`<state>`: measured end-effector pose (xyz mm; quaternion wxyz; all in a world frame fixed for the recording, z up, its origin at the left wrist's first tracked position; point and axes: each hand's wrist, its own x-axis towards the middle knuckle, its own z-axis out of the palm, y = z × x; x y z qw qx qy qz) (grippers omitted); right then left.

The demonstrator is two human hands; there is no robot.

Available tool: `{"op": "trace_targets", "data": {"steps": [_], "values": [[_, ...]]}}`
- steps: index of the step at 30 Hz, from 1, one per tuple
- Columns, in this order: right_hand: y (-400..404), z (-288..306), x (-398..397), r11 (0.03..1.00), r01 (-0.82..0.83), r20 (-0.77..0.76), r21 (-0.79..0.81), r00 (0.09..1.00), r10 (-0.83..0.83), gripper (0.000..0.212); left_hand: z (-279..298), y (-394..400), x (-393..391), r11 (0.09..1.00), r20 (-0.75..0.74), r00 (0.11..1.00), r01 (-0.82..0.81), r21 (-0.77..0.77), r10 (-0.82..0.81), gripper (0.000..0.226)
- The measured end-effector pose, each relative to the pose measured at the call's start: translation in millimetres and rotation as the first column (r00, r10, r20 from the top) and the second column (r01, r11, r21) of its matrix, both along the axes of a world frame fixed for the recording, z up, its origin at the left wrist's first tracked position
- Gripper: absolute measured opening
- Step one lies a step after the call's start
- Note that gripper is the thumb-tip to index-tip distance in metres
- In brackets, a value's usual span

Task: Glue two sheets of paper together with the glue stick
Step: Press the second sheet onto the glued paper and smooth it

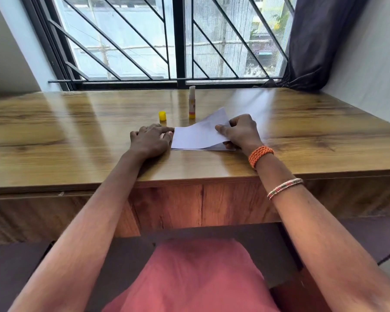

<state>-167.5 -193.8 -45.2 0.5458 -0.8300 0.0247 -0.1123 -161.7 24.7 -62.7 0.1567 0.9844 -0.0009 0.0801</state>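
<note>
Two white paper sheets lie stacked on the wooden table (pixel 77 136). The top sheet (pixel 198 134) is lifted at its right side, and a sliver of the lower sheet (pixel 221 148) shows beneath it. My right hand (pixel 240 131) pinches the raised right edge, thumb on top. Fingers of my left hand (pixel 151 138) rest on the left edge of the sheets. Behind the paper stands an uncapped glue stick (pixel 192 102), upright, with its white glue exposed. Its yellow cap (pixel 162 115) sits to its left.
A barred window (pixel 178 41) runs along the table's far edge. A dark curtain (pixel 318 41) hangs at the back right. The table's front edge (pixel 189 179) is close to my lap.
</note>
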Motion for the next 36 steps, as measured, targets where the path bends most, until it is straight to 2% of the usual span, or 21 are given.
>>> {"op": "trace_targets", "data": {"steps": [10,22,28,36], "values": [[0.1,-0.2,-0.2,1.0,0.003,-0.005,-0.008,1.0,-0.003,0.014,1.2,0.3,-1.2,1.0,-0.021,1.0,0.012,-0.004,-0.012,0.039],[0.8,-2.0,-0.7,0.999,0.013,-0.012,-0.031,1.0,-0.013,0.021,-1.2,1.1,1.6,1.0,-0.007,1.0,0.003,0.014,-0.003,0.039],[0.8,3.2,2.2,0.996,-0.006,-0.077,0.091,0.997,0.013,0.017,-0.4,0.7,0.8,1.0,-0.002,1.0,0.007,0.013,-0.007,0.039],[0.4,8.6,8.5,0.985,0.009,-0.124,0.173,0.992,0.013,0.012,1.8,0.1,-1.3,1.0,-0.001,1.0,0.001,0.009,-0.001,0.039]]}}
